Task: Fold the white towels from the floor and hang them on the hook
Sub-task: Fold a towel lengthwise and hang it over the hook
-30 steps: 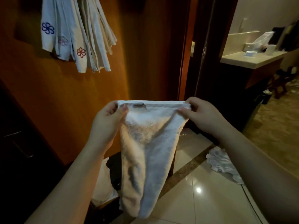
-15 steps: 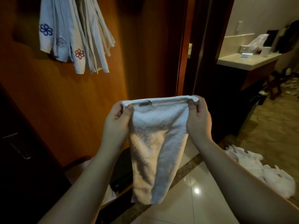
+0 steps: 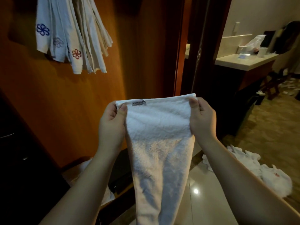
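A white towel hangs folded lengthwise in front of me, a grey label near its top edge. My left hand pinches its top left corner and my right hand pinches its top right corner. Several folded white towels with embroidered flowers hang on the orange wooden wall at the upper left; their hook is above the frame. A heap of loose white towels lies on the floor at the right, partly behind my right forearm.
A dark cabinet stands at the left. Below my hands sits a dark case with white cloth beside it. A dark door frame opens to a counter with items. Glossy tiles cover the floor.
My hands have drawn closer together, so the towel's top edge is shorter and held a little nearer the wall. The view has swung right, showing more of the floor heap.
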A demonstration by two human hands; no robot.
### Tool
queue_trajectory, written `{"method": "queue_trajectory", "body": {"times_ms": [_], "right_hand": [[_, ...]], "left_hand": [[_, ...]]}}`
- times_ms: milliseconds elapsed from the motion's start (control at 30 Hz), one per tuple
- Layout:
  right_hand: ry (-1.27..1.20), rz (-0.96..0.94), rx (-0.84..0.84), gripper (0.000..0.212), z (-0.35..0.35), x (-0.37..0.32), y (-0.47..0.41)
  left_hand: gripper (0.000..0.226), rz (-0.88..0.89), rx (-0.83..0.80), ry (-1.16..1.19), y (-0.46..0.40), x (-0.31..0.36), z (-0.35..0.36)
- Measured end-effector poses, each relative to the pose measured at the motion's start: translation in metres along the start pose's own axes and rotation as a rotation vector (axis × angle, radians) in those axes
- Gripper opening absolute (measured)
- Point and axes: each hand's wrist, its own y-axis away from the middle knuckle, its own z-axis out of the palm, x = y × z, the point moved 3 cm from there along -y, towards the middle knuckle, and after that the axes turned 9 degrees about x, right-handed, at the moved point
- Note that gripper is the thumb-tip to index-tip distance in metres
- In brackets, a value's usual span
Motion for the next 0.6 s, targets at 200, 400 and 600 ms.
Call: {"method": "queue_trajectory", "body": {"times_ms": [200, 400, 600], "right_hand": [[-0.057, 0.026, 0.008, 0.035, -0.005, 0.005, 0.001], [-0.033, -0.004, -0.007, 0.054, -0.005, 0.020, 0.006], [-0.044, 0.060, -0.009, 0.058, -0.005, 0.025, 0.007]], "left_hand": [[0.022, -0.031, -0.035, 0.024, 0.002, 0.002, 0.001], [0.030, -0.039, -0.056, 0.033, 0.005, -0.002, 0.006], [0.023, -0.053, -0.056, 0.024, 0.000, -0.007, 0.005]]}}
